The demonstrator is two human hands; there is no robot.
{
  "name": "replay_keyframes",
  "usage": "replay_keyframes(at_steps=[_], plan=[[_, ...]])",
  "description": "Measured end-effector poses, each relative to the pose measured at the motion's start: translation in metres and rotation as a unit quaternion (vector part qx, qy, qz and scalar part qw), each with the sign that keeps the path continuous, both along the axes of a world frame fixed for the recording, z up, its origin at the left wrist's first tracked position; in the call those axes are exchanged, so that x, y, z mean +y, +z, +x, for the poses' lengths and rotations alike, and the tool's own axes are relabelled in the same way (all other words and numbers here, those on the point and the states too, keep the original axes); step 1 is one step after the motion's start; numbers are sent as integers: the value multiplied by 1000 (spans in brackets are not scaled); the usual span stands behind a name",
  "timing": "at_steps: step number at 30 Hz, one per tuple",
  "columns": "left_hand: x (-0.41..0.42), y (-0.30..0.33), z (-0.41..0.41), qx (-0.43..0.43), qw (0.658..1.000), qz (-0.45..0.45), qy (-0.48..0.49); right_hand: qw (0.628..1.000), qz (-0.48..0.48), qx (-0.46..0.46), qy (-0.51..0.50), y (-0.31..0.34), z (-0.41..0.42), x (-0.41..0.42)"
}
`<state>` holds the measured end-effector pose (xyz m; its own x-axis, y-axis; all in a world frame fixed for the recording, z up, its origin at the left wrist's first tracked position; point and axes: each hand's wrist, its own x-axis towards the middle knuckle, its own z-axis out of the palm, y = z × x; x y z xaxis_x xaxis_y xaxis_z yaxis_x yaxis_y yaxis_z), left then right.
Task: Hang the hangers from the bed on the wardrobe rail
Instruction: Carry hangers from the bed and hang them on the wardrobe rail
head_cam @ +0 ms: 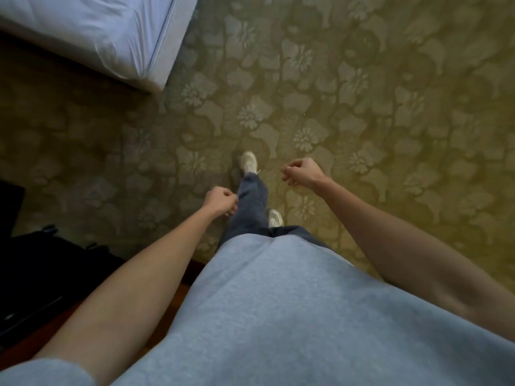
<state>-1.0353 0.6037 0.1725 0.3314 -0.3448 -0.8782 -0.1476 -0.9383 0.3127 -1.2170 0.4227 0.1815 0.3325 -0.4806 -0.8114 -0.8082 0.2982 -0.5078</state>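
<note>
Walking over the carpet point(362, 93) with left hand point(220, 201) and right hand point(302, 171) loosely curled, each grip holding nothing, no hangers in view: best turn to the bed point(92, 32), upper left, and look there first.

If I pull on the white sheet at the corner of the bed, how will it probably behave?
The white sheet would probably be floppy and light: it shows soft wrinkles and folds. It looks stretched over the bed corner, so it may resist at first. Its slight sheen suggests a smooth, somewhat slippery cloth.
</note>
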Motion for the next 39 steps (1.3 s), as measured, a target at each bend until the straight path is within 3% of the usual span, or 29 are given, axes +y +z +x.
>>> replay_keyframes(at_steps=[4,9,15,22,27,33,39], plan=[[-3,-20,47,-14,997,68,-29,999,-15,-29,36,2,72,-67],[-70,-24,113,-5,996,94,-1,998,-13,17,52,-6,128,-153],[-241,-10,190,10,998,21,60,991,19,129,33,-11,132,-247],[-470,15,248,52,996,-78,-9,979,42,154,-127,-7,115,-372],[-612,12,289,57,993,-92,-48,963,72,178,-189,-17,119,-467],[-729,11,355,23,998,-45,-31,972,73,164,-149,-20,194,-622],[-801,13,425,-18,1000,-14,-4,994,6,95,-54,-2,336,-777]])
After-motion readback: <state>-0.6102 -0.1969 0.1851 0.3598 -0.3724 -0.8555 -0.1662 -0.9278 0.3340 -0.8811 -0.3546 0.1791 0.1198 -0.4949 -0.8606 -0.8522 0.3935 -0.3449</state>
